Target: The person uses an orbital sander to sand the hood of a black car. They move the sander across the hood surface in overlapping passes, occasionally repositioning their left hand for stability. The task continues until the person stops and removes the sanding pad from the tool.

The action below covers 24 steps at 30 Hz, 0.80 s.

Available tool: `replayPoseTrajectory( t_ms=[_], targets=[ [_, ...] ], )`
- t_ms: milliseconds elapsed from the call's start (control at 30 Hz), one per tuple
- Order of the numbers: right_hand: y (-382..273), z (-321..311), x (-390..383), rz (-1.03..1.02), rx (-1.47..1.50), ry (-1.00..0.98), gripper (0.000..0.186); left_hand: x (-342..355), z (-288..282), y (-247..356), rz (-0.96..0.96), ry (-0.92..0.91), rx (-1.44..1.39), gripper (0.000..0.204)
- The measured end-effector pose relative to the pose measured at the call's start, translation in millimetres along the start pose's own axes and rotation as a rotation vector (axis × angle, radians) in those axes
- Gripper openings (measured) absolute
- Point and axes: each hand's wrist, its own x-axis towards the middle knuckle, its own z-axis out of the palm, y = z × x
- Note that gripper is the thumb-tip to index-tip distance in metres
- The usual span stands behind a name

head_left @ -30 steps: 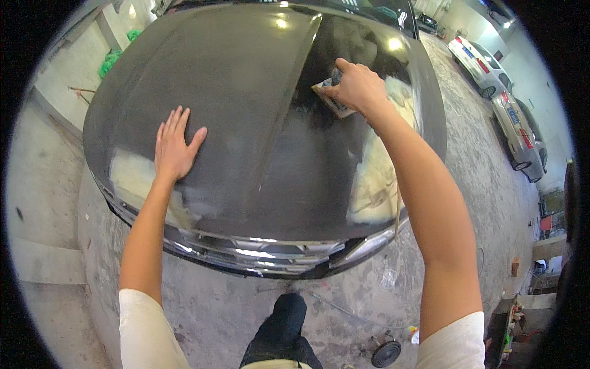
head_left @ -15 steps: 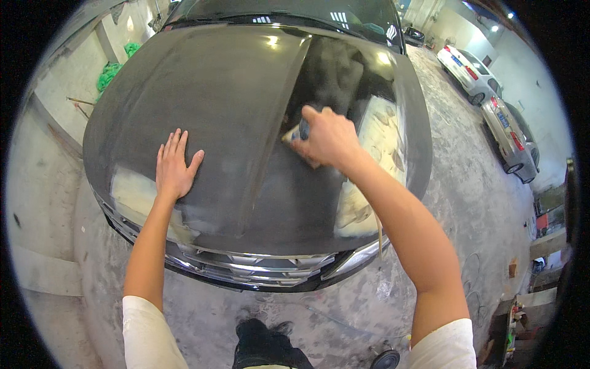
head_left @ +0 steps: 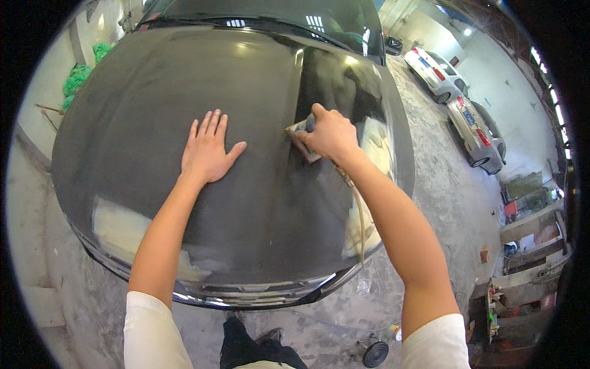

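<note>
A car hood (head_left: 129, 104), mostly dull dark grey, spreads out in front of me. My left hand (head_left: 209, 150) lies flat on its middle left, fingers stretched and thumb apart. My right hand (head_left: 335, 136) is closed round a small air sander (head_left: 306, 149), whose flat pad rests on the hood close to the raised crease. A thin tan hose (head_left: 361, 224) trails from the sander under my right forearm toward the front edge. Beyond the sander shows a glossier black strip (head_left: 329, 77). Pale sanded patches lie at the hood's front left (head_left: 120, 222) and right side (head_left: 376, 147). My right palm hides part of the sander.
The windshield (head_left: 258, 9) rises at the far end. On the right stand a white car (head_left: 437, 71) and a silver car (head_left: 476, 132). Cluttered shelving (head_left: 528, 270) is at the lower right. A round black stool-like object (head_left: 375, 353) sits on the concrete floor (head_left: 344, 295).
My left hand has moved right and farther up the hood, still flat. The sander in my right hand has shifted closer to the crease. The whole view has shifted too, and more hose shows.
</note>
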Motion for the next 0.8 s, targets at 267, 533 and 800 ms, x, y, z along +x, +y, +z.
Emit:
replayPoseTrajectory(
  t_ms=[267,533,800],
  targets=[
    [-2,4,109,0.192,-0.026,0.001,0.074,57,5,7,0.095,0.02,-0.062,0.086],
    [7,11,190,0.273,-0.068,0.024,0.082,69,12,5,0.119,0.03,-0.122,0.082],
    [-16,10,178,0.279,-0.086,0.01,0.074,69,10,5,0.109,0.049,-0.156,0.081]
  ],
)
